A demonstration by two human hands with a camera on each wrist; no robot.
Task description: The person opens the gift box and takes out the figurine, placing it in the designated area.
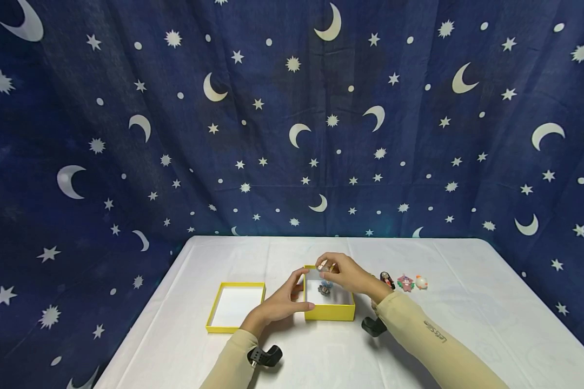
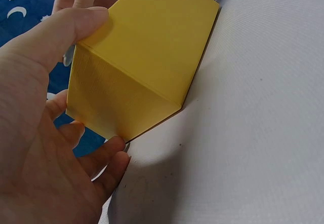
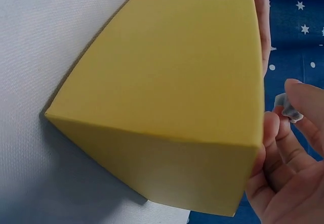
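A yellow box (image 1: 329,313) with a white inside stands uncovered on the table. My left hand (image 1: 278,306) grips its left side, the thumb (image 2: 86,24) over the near corner and the other fingers spread along the wall. Over the far part of the box, my right hand (image 1: 346,274) pinches a small grey-and-white figurine (image 1: 323,268) between thumb and fingertips. In the right wrist view only a grey bit of that figurine (image 3: 287,107) shows. Inside the box lies a small grey-brown trinket (image 1: 324,290), with a bluish one (image 1: 326,282) partly hidden behind it.
Left of the box lies a shallow yellow-edged lid (image 1: 238,306), white side up. To the right are a dark-haired figurine (image 1: 386,279), a pink star-shaped trinket (image 1: 405,282) and a white-and-orange round one (image 1: 421,282). A star-and-moon curtain (image 1: 272,135) hangs behind the white table (image 1: 467,324).
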